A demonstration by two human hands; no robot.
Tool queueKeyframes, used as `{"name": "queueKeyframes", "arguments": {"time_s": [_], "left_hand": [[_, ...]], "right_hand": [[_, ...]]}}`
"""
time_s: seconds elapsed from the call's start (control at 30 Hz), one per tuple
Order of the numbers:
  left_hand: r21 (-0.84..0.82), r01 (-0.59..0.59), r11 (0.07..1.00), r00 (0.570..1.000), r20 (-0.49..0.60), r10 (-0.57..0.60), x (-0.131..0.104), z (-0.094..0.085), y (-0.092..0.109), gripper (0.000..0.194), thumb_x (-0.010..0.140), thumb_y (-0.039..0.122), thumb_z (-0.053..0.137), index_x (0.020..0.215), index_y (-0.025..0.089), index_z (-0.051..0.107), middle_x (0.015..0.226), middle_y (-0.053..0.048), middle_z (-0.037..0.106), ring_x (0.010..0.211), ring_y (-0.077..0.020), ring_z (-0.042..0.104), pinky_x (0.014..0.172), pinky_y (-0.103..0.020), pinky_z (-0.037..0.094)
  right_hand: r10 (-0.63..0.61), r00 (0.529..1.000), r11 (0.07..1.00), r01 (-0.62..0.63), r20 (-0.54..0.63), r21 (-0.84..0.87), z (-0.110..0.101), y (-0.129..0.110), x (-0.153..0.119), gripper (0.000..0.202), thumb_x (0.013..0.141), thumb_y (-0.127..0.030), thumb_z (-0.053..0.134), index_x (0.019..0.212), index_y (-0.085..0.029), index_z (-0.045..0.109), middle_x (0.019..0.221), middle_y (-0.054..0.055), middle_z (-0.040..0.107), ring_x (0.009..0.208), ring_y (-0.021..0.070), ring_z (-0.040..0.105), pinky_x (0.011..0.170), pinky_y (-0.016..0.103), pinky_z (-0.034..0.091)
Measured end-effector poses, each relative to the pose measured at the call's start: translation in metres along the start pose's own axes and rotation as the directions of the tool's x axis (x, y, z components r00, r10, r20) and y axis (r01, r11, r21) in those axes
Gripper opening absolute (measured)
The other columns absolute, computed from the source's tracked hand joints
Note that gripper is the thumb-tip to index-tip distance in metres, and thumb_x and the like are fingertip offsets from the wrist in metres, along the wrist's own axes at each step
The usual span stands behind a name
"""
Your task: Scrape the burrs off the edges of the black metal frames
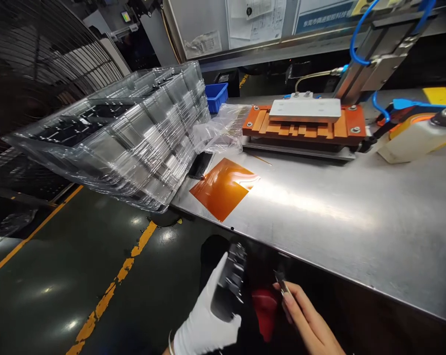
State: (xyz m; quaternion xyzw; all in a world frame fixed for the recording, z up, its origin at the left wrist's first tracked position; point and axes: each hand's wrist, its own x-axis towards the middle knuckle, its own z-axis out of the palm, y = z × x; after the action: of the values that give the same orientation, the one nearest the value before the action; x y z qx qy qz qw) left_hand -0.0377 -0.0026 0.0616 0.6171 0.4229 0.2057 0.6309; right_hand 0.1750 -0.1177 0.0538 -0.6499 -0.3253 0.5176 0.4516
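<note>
In a white glove, my left hand (pixel 206 318) grips a black plastic part (pixel 230 286) in front of the table's front edge. The part is blurred, with raised ribs and tabs along one side. To the right of it, my bare right hand (pixel 302 310) pinches a slim metal tool (pixel 281 281) with a dark tip that points up and away from me. Whether the tool is a knife or tweezers I cannot tell. A gap separates the tool from the black part. Below and between my hands shows something red (pixel 264 310).
On the metal table (pixel 319 207) lies an orange film sheet (pixel 225 190). A tall stack of clear trays (pixel 149 143) holding black parts stands left. Behind are a blue bin (pixel 216 96), a plastic bag (pixel 223 130) and an orange fixture (pixel 304 123). A white bottle (pixel 417 138) stands right.
</note>
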Motion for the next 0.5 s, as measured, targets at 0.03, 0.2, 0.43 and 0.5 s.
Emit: {"name": "queueKeyframes", "arguments": {"time_s": [0.03,0.2,0.43,0.5], "left_hand": [[0.209,-0.077,0.975,0.995,-0.047,0.089,-0.001,0.004,-0.005,0.084,0.068,0.024,0.076,0.146,0.032,0.045,0.14,-0.01,0.053,0.128,-0.0371,0.049,0.112,-0.047,0.035],[0.595,-0.242,0.766,0.945,-0.036,0.326,-0.011,0.005,-0.034,0.08,0.063,0.021,0.074,0.139,0.04,0.053,0.127,-0.01,0.061,0.114,-0.0406,0.058,0.101,-0.054,0.047],[0.704,-0.308,0.64,0.915,0.034,0.402,-0.016,0.003,-0.037,0.09,0.066,0.019,0.068,0.147,0.039,0.037,0.131,-0.01,0.056,0.116,-0.038,0.057,0.097,-0.056,0.05],[0.733,-0.315,0.603,0.909,0.051,0.413,-0.017,0.005,-0.036,0.092,0.066,0.018,0.067,0.149,0.039,0.033,0.132,-0.01,0.054,0.116,-0.0371,0.057,0.097,-0.054,0.052]], "right_hand": [[-0.022,1.0,0.997,0.021,-0.015,-0.068,-0.004,-0.002,0.004,0.034,0.096,-0.055,0.044,0.115,-0.034,0.063,0.107,0.0,0.072,0.101,0.018,0.068,0.088,0.024,0.053],[-0.079,0.993,0.947,0.103,0.092,-0.305,-0.007,-0.012,0.019,0.033,0.093,-0.057,0.049,0.103,-0.029,0.062,0.091,-0.002,0.071,0.08,0.0162,0.067,0.073,0.023,0.051],[-0.292,0.955,0.838,0.281,0.05,-0.467,-0.003,-0.005,0.024,0.048,0.094,-0.058,0.047,0.063,-0.023,0.04,0.058,-0.005,0.049,0.053,0.0111,0.049,0.051,0.022,0.037],[-0.34,0.94,0.825,0.317,0.037,-0.467,-0.002,-0.003,0.023,0.044,0.095,-0.056,0.046,0.066,-0.023,0.044,0.062,-0.004,0.052,0.056,0.0113,0.052,0.054,0.021,0.039]]}}
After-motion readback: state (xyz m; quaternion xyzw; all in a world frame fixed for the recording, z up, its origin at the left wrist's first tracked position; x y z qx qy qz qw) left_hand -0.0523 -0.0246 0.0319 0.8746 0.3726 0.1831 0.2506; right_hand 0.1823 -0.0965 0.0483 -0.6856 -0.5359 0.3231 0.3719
